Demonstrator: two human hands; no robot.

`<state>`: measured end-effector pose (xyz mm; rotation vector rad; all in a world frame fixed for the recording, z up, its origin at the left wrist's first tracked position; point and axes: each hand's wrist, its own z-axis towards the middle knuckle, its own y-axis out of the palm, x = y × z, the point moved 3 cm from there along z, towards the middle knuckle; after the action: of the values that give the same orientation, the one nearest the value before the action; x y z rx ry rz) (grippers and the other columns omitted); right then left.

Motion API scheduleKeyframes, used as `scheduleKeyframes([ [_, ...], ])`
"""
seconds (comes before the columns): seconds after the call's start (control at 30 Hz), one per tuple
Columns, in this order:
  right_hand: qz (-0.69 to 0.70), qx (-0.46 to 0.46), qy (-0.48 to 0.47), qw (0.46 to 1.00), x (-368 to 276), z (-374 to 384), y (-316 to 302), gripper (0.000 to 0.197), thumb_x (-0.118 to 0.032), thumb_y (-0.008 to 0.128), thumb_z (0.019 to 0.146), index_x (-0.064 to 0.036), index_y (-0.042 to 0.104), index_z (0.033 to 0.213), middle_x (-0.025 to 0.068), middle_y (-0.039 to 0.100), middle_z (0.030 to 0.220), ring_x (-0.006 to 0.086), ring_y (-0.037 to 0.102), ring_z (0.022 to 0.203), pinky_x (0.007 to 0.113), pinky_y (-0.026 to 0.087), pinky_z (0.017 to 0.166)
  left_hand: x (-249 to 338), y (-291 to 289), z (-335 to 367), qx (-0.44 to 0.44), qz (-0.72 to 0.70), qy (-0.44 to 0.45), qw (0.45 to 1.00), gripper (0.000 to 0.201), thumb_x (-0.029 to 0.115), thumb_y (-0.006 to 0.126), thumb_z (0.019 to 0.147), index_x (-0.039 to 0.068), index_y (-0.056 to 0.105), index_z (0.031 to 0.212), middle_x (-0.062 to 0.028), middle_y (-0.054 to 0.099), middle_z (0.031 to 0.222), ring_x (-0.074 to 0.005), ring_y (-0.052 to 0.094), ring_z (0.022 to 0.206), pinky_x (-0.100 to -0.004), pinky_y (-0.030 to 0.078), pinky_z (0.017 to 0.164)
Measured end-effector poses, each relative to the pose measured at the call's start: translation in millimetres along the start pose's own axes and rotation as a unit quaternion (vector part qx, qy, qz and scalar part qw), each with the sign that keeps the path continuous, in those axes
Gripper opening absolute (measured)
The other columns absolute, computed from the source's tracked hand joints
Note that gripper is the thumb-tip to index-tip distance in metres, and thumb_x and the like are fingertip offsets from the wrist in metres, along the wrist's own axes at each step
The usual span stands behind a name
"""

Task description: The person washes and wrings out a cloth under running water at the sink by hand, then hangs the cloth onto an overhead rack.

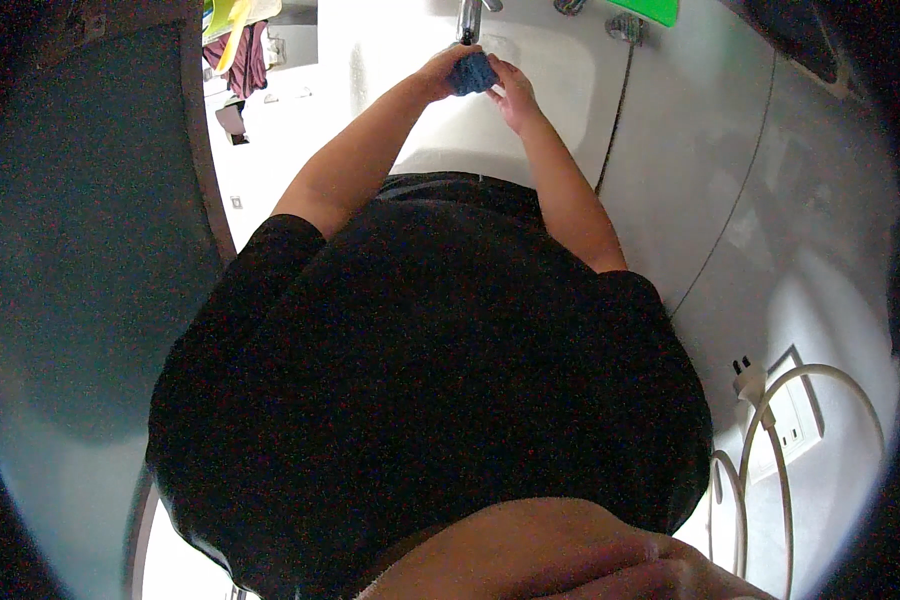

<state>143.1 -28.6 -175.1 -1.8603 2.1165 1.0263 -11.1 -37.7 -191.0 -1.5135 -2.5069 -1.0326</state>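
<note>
Both of my hands are stretched forward over a white sink (555, 95), just below a chrome faucet (468, 24). Between them is a small, bunched blue cloth (473, 75) with a rough-looking surface. My left hand (442, 72) is closed around its left side, the thumb lying along the top near the spout. My right hand (513, 93) grips the right edge with its fingertips. The cloth hides part of the fingers. Whether water is running cannot be made out.
A dark panel (80, 260) stands at my left. Beyond its edge hang a maroon cloth (247, 60) and yellow-green items (238, 15). Along the right wall are a bright green object (650, 8), a metal fitting (625, 28), a socket plate (795, 410) and a plug (750, 382) with looping cable.
</note>
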Motion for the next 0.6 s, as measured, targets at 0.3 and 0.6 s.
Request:
scheduleKeyframes([
  [0.3,0.078,-0.249,0.118,0.958,9.8,8.5,15.4,0.042,-0.024,0.067,0.088,-0.0038,0.051,0.122,0.0131,0.059,0.116,0.0254,0.058,0.111,0.040,0.050,0.095,32.5,41.3,-31.2,-0.070,0.123,0.090,0.986,0.038,0.029,0.069,0.085,0.005,0.059,0.113,-0.0079,0.066,0.096,-0.0212,0.066,0.084,-0.0390,0.057,0.075],
  [0.6,-0.400,-0.047,-0.053,0.914,6.8,29.7,41.1,0.025,-0.025,0.067,0.085,-0.0048,0.061,0.099,0.0114,0.068,0.094,0.0271,0.067,0.085,0.039,0.051,0.066,28.7,-5.3,36.4,0.214,0.400,0.161,0.877,0.051,0.035,0.077,0.076,-0.001,0.058,0.106,-0.0159,0.067,0.090,-0.0275,0.065,0.083,-0.0396,0.052,0.075],
])
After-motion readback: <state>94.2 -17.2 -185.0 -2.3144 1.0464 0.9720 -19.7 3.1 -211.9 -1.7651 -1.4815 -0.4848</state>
